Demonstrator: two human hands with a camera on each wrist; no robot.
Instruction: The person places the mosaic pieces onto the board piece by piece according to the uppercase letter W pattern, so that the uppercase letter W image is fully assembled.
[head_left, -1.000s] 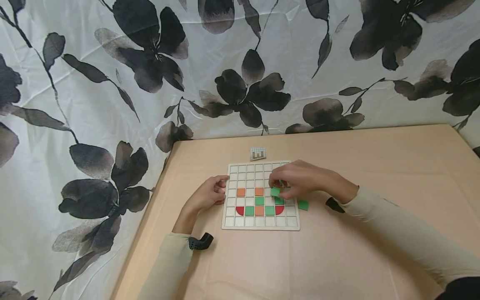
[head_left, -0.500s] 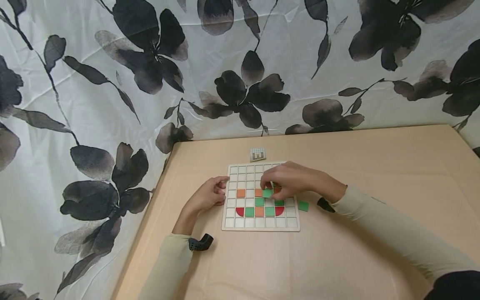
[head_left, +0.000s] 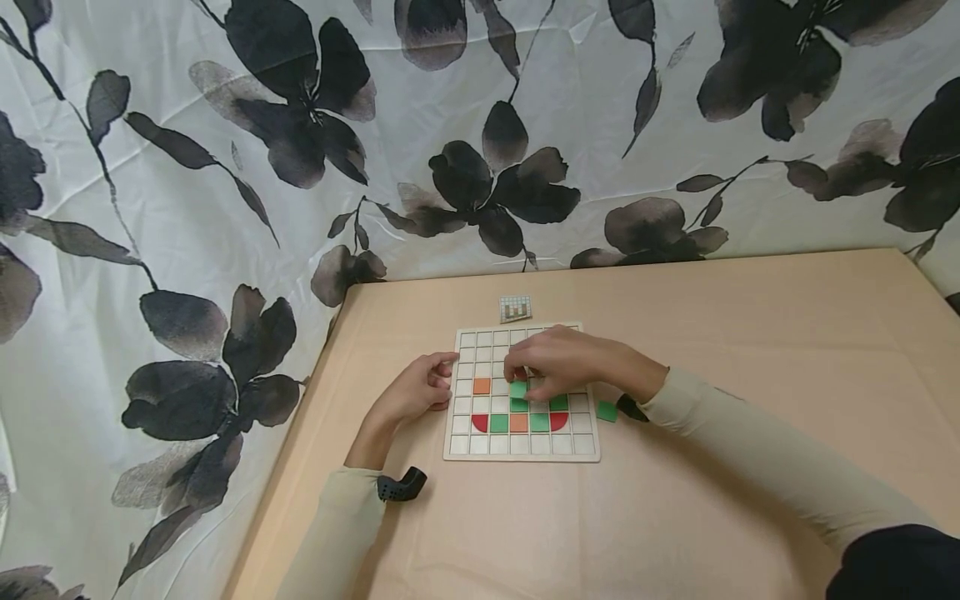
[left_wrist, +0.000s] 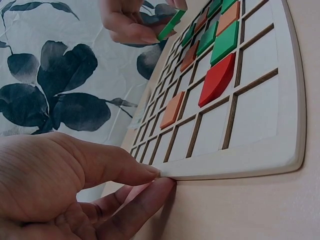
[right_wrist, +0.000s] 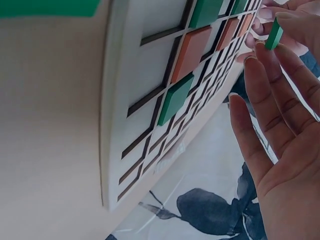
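A white grid board (head_left: 460, 442) lies on the table, its cells partly filled with coloured tiles. Between thumb and fingertips my right hand (head_left: 562, 362) pinches a square green tile (right_wrist: 274, 35), raised over the board's middle; the hand hides part of the upper right cells. With thumb and index finger my left hand (head_left: 414, 387) grips the board's left edge, as the left wrist view shows. Set in the grid are an orange tile (head_left: 482, 386), two red rounded pieces, one red piece (left_wrist: 217, 80) at the left, and several green and orange tiles.
A loose green tile (head_left: 607, 411) lies on the table (head_left: 712, 333) just right of the board. Behind the board stands a small card (head_left: 516, 308) with a grid pattern. A floral cloth (head_left: 450, 83) hangs past the table's far and left edges.
My right hand has moved left across the board with the green tile, from the right-hand columns to the middle. The left hand has stayed at the board's left edge.
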